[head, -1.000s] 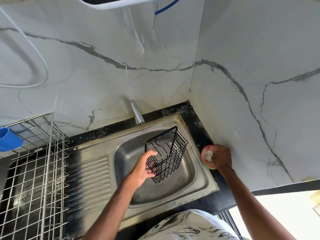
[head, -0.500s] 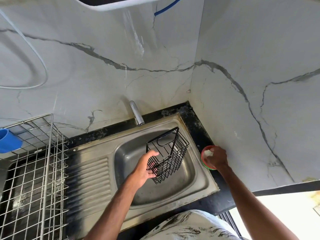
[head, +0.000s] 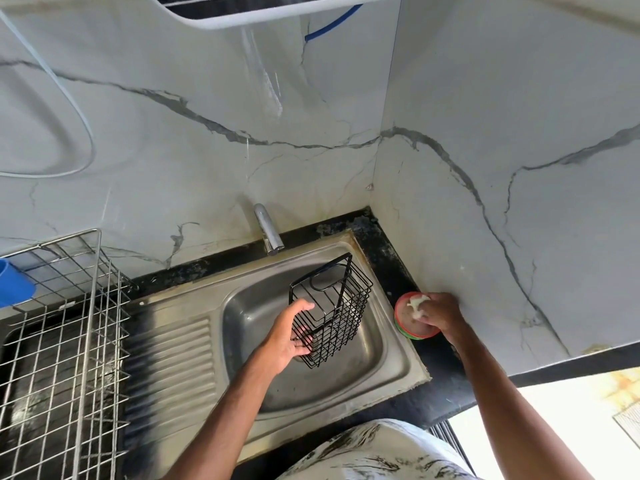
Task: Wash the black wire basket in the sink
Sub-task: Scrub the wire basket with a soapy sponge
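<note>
Left grip (head: 287,336) holds the black wire basket (head: 341,317) over the sink (head: 173,341), long axis tilted, mouth toward the tap (head: 268,230). Right grip (head: 438,315) pinches a soapy wad (head: 417,302) in the red dish (head: 401,318) at the tabletop's right edge.

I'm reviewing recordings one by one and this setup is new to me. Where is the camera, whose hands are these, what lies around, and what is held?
No machine here: a person works with bare hands, filmed by one camera worn on their head, looking down. The left hand grips a black wire basket over the stainless steel sink, in front of a chrome tap. The right hand pinches a white foamy wad at a round red-and-green tub on the black countertop. A silver wire dish rack stands at the left, a blue cup by it.
</note>
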`<state>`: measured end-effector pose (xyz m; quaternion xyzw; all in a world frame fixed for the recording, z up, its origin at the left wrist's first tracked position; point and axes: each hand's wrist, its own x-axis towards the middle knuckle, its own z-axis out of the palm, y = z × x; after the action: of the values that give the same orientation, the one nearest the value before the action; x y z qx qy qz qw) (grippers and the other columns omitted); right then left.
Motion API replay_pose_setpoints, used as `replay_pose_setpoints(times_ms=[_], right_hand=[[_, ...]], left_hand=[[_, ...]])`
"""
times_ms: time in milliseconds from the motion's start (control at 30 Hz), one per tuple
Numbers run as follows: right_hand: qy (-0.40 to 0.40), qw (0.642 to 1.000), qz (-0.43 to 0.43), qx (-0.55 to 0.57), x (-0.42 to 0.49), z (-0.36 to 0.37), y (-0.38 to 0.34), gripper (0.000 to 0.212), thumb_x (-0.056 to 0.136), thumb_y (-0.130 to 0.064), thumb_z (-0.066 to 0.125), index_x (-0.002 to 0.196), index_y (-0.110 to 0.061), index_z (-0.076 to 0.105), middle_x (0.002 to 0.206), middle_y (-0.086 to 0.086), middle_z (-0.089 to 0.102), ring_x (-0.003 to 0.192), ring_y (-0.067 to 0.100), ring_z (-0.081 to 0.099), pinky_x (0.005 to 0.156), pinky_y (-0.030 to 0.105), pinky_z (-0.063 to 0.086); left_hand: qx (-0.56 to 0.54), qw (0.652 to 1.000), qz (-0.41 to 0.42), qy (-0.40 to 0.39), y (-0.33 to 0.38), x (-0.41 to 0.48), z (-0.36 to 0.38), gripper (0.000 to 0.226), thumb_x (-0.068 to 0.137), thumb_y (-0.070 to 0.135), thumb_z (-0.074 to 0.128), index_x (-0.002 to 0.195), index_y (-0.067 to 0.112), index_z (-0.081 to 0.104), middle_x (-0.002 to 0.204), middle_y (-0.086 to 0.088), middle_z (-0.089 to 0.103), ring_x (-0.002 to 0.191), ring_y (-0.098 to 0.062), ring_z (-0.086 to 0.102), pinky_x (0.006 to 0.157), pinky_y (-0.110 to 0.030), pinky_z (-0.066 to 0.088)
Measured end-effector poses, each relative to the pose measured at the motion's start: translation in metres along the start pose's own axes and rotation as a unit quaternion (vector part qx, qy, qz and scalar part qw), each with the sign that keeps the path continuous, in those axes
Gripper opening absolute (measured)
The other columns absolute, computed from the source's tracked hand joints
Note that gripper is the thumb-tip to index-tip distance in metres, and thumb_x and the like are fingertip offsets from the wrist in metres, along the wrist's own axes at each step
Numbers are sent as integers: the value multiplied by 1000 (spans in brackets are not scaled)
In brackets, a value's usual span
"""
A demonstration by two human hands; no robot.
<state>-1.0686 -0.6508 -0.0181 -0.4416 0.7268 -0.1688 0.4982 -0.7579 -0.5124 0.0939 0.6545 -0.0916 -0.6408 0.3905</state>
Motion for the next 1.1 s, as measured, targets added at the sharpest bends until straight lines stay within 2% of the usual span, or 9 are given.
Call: replay_pose_setpoints(times_ms=[100,167,300,400,467,567,700,833,1100], right_hand=[[-17,996,34,85,-20,2,-21,24,74,-15,85,91,-3,73,100,18,69,97,29,67,69,37,61],[0,996,24,92,-16,2,-19,24,83,-13,81,98,3,73,105,21,70,99,33,68,66,33,59],[45,999,-3,-20,-3,1,-8,57,57,-29,90,105,-3,77,101,21,74,96,35,72,84,42,59],[57,995,-38,-78,-36,-2,-32,36,71,-15,86,105,-8,78,102,15,74,102,30,69,79,27,49],[60,991,-64,-99,-42,-4,-38,24,71,-8,83,94,-17,82,97,10,77,99,26,70,78,24,47],[60,989,-94,-96,-44,-6,-40,27,66,-3,82,72,-29,80,84,5,78,89,19,72,81,23,50],[81,986,-123,-77,-50,-6,-47,16,69,-9,85,73,-24,82,79,2,77,87,20,72,87,28,55],[84,985,-127,-77,-50,-5,-48,34,69,-6,82,54,-35,71,48,-20,63,78,18,72,85,30,58],[92,985,-134,-64,-57,-3,-52,25,72,-4,80,64,-27,77,51,-18,65,79,16,72,80,26,56]], left_hand=[[-5,1000,3,0,1,-4,2,35,73,31,78,97,33,54,163,-26,17,144,-52,28,113,-65,37],[-12,1000,5,6,0,-4,1,24,82,29,73,94,33,54,164,-27,16,143,-51,29,114,-65,36],[-7,1000,16,6,0,-6,2,18,85,28,72,93,31,56,164,-26,16,143,-51,29,115,-65,35],[-5,1000,15,8,1,-8,1,18,83,30,72,97,30,61,164,-25,18,141,-50,32,115,-66,35],[-2,1000,14,8,1,-9,1,22,80,32,74,99,30,63,163,-25,20,139,-50,34,114,-66,35],[3,1000,13,4,1,-11,2,30,72,36,79,95,32,59,161,-26,21,140,-50,33,114,-65,36],[-5,1000,15,11,1,-11,1,20,82,31,74,91,32,57,162,-26,20,141,-49,32,115,-65,36],[-5,1000,11,10,1,-10,0,22,82,32,75,92,33,56,161,-26,21,140,-48,33,114,-64,37],[4,1000,9,2,3,-10,-1,32,80,30,75,105,29,53,160,-27,21,142,-48,32,114,-65,36]])
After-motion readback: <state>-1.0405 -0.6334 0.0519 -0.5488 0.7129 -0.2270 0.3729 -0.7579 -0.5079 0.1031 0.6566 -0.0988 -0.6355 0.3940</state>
